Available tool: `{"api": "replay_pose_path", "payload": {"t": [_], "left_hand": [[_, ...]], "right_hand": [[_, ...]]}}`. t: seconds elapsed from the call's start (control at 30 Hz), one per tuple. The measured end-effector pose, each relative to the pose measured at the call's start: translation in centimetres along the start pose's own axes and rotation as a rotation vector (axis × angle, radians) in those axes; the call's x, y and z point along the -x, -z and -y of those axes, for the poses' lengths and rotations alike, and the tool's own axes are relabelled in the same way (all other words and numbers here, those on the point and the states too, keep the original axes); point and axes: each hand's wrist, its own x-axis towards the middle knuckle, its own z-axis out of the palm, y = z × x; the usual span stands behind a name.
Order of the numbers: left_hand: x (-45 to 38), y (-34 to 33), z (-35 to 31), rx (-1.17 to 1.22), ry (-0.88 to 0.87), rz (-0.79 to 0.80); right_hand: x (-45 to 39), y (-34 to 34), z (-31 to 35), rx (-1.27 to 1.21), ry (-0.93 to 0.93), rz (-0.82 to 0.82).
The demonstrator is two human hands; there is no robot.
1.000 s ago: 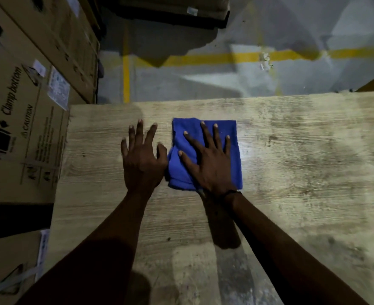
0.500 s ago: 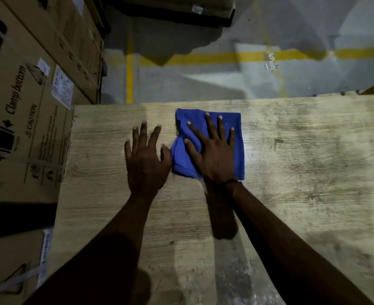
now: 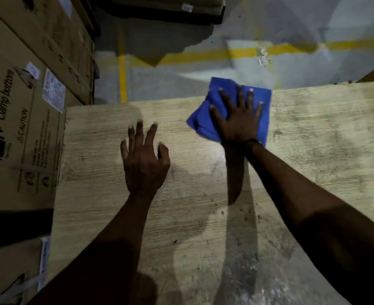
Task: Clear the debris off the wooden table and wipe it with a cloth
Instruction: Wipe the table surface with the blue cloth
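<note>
Right hand [image 3: 238,122] flat, fingers spread, pressing blue cloth [image 3: 205,119] at wooden table [image 3: 313,150] far edge — left hand [image 3: 144,164] splayed, empty.

Cloth [image 3: 205,119] at table [image 3: 313,161] far edge under right hand [image 3: 238,122]; left hand [image 3: 144,164] left of it

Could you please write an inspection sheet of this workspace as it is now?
Surface: wooden table, dusty, stained, small specks near the front.
Job's things: blue cloth lies at the far edge, partly over it.
Clutter: nothing seen besides the specks.
Hands: right hand presses flat on the cloth, fingers spread; left hand over the bare wood, fingers spread, contact unclear.
Cables: nothing seen.
Surroundings: cardboard boxes at the left; grey floor with yellow lines beyond.
</note>
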Motion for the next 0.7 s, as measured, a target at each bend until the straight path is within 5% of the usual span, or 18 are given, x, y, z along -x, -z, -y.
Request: {"api": "replay_pose_path", "payload": {"t": [0.1, 0.33, 0.53, 0.7], "left_hand": [[0.1, -0.1, 0.1, -0.006, -0.005, -0.003], [0.0, 0.4, 0.2, 0.010, -0.005, 0.076], [-0.1, -0.1, 0.3, -0.054, -0.001, 0.084], [-0.3, 0.2, 0.5, -0.030, 0.002, 0.131]], "right_hand": [[0.9, 0.0, 1.0, -0.019, -0.118, -0.015], [10.0, -1.8, 4.9, -0.035, 0.332, 0.009], [3.8, -0.1, 1.3, -0.042, -0.032, -0.002], [13.3, -0.6, 5.1, -0.043, 0.158, -0.036]]}}
